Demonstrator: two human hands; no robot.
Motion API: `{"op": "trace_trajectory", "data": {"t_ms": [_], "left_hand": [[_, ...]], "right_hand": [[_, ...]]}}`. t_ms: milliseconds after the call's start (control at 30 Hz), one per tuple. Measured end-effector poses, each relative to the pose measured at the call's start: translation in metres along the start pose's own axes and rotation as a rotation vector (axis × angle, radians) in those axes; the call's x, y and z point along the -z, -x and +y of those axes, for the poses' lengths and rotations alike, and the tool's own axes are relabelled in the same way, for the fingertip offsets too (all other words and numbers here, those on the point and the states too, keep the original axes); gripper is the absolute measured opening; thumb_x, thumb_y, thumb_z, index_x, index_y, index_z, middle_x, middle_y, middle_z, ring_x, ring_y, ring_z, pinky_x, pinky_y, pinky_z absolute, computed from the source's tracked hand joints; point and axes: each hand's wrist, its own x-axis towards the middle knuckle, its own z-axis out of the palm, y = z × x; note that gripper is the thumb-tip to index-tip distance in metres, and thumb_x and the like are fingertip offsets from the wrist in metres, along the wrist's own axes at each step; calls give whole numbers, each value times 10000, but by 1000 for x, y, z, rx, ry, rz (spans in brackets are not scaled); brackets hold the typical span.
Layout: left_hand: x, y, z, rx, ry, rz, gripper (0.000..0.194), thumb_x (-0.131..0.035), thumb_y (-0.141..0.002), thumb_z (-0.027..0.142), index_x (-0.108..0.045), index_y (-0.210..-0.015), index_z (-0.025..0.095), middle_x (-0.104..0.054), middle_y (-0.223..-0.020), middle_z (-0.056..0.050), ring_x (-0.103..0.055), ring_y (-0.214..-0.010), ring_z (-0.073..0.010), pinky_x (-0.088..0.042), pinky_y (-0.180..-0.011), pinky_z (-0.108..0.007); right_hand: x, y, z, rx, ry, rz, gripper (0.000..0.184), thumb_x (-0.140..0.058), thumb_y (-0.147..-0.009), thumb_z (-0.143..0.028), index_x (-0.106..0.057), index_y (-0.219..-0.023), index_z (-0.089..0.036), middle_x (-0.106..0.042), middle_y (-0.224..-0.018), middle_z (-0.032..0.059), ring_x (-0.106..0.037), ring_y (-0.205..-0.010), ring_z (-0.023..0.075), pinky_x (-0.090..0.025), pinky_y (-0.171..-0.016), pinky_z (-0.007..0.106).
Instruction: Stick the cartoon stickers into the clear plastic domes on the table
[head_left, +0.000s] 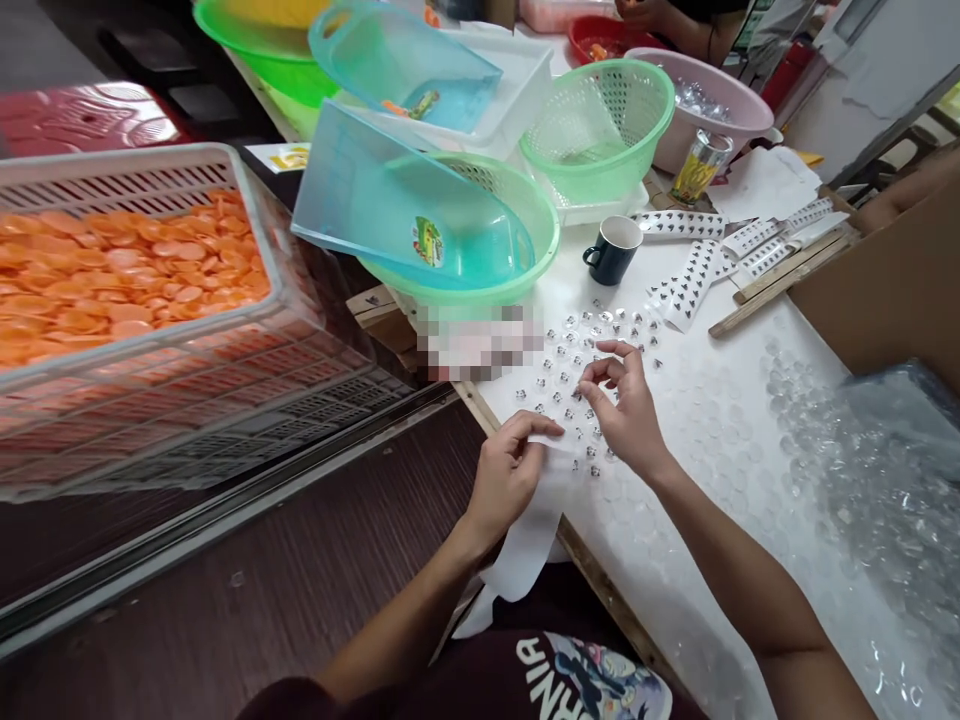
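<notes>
My left hand [514, 470] pinches a white paper strip [531, 535] at the table's near edge; the strip hangs down toward my lap. Over the table, my right hand [624, 405] has its thumb and forefinger brought together, and whatever may be between them is too small to make out. Beneath and around both hands lie many small clear discs [564, 378] with black printed stickers on them. Further right, rows of plain clear discs [701, 400] lie flat on the white tabletop [675, 350].
A dark mug [613, 262] and printed sticker sheets [694, 285] lie beyond my right hand. Green basins [555, 225] and blue scoops [360, 210] stand behind. A crate of orange discs [135, 270] is at left, loose clear pieces [862, 500] at right. Another person's arm [675, 25] shows at the back.
</notes>
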Motion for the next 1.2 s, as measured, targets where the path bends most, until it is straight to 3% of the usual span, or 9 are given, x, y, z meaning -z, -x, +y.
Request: {"op": "trace_trajectory", "data": {"t_ms": [167, 300, 500, 733, 833, 1000, 1200], "left_hand": [[7, 3, 8, 29, 132, 6, 178, -599, -857, 297, -703, -910, 163, -686, -947, -76, -610, -831, -205, -473, -696, -278], [5, 5, 2, 90, 225, 72, 205, -671, -853, 367, -659, -804, 168, -628, -813, -31, -543, -711, -151, -433, -623, -234], [-1, 5, 0, 226, 463, 36, 300, -739, -773, 443, -613, -782, 170, -558, -756, -5, -479, -624, -115, -386, -549, -215], [4, 2, 0, 386, 631, 34, 345, -797, -689, 423, -573, -752, 168, -514, -691, 16, -429, -544, -85, -356, -502, -200], [4, 3, -7, 325, 531, 80, 332, -777, -733, 445, -601, -767, 165, -520, -695, 8, -423, -563, -95, -345, -505, -202], [-1, 4, -8, 125, 328, 83, 243, -723, -838, 404, -660, -803, 171, -594, -808, -16, -494, -704, -134, -392, -619, -218], [-2, 3, -4, 83, 275, 59, 233, -693, -868, 397, -667, -804, 174, -603, -809, -26, -515, -723, -154, -408, -641, -236]], "right_hand": [[-24, 18, -7, 29, 13, -12, 367, -544, -880, -164, -423, -1208, -275, -607, -851, -19, -589, -848, 185, -415, -881, 402], [-30, 24, -10, 39, -9, 1, 362, -523, -877, -138, -423, -1197, -274, -586, -852, -9, -567, -839, 187, -421, -869, 400], [-38, 31, -11, 1, -213, 44, 338, -512, -892, -168, -392, -1185, -284, -543, -836, -15, -539, -800, 172, -457, -802, 362], [-16, 18, -2, -56, -378, 180, 315, -588, -913, -304, -394, -1160, -278, -549, -904, 9, -559, -856, 162, -486, -799, 326], [-6, 18, -7, -75, -368, 138, 375, -616, -911, -305, -377, -1199, -291, -555, -892, -6, -560, -828, 155, -476, -780, 322], [-12, 29, -19, -141, -293, 2, 443, -636, -901, -236, -354, -1238, -292, -585, -847, -34, -554, -769, 143, -437, -734, 320], [-15, 30, -17, -169, -235, -38, 458, -622, -871, -190, -356, -1233, -281, -602, -829, -43, -568, -788, 149, -427, -755, 331]]}}
